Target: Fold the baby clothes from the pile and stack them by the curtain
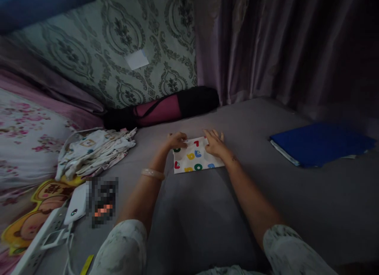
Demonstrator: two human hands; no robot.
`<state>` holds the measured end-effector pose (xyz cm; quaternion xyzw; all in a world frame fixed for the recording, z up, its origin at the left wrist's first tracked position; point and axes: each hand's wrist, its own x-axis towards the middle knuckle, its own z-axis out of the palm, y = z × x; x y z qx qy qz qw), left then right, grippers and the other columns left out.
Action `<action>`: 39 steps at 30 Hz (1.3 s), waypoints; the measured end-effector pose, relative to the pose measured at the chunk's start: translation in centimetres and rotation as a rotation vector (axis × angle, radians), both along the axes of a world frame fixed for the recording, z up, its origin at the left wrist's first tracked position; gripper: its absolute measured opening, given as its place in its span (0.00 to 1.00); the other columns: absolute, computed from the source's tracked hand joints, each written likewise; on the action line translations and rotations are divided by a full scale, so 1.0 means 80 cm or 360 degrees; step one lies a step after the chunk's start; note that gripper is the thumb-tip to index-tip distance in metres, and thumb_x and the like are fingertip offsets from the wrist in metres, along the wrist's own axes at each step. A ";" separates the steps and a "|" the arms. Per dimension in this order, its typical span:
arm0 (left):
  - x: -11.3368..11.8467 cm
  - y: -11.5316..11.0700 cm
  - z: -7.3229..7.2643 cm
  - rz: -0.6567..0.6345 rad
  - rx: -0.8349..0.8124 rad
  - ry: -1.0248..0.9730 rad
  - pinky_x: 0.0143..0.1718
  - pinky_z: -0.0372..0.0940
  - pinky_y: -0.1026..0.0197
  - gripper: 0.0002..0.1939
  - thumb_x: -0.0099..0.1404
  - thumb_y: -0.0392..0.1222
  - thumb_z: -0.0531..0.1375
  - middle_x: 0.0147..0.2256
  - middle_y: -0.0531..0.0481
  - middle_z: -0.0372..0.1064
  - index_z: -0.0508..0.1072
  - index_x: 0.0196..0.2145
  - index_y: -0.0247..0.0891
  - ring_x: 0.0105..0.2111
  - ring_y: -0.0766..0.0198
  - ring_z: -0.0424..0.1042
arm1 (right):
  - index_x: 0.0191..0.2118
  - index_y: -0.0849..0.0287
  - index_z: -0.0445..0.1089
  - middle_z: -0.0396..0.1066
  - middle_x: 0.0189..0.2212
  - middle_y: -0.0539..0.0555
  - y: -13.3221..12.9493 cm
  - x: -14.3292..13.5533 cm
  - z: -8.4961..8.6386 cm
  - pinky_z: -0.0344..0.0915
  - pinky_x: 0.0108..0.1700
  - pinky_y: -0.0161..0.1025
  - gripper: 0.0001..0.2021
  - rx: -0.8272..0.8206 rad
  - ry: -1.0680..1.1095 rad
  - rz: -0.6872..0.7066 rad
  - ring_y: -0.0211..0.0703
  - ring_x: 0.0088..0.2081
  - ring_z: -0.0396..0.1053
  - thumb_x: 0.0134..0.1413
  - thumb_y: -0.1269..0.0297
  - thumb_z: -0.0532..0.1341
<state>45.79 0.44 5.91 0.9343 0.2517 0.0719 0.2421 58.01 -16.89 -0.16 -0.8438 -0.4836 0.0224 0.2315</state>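
A white cloth, folded into a flat rectangle and printed with colourful letters, lies in front of me on the grey bed sheet. At its far left corner my left hand is bent over the edge, thumb on top and fingers closed on the fabric. Over the far right part of the cloth rests my right hand, its fingers stretched out and spread, the thumb touching the print. A pale bangle circles my left wrist.
Crumpled printed clothes lie on the left, with a white power bank and a power strip nearer me. A black and maroon long bag lies along the wall. Folded blue fabric is on the right.
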 end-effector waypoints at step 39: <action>-0.085 -0.065 -0.108 0.0052 0.0339 -0.0132 0.64 0.45 0.42 0.20 0.70 0.50 0.49 0.60 0.42 0.63 0.71 0.53 0.40 0.62 0.54 0.57 | 0.55 0.64 0.68 0.68 0.55 0.62 0.000 0.007 -0.002 0.56 0.57 0.44 0.21 -0.0072 -0.0081 0.0080 0.49 0.56 0.63 0.65 0.61 0.47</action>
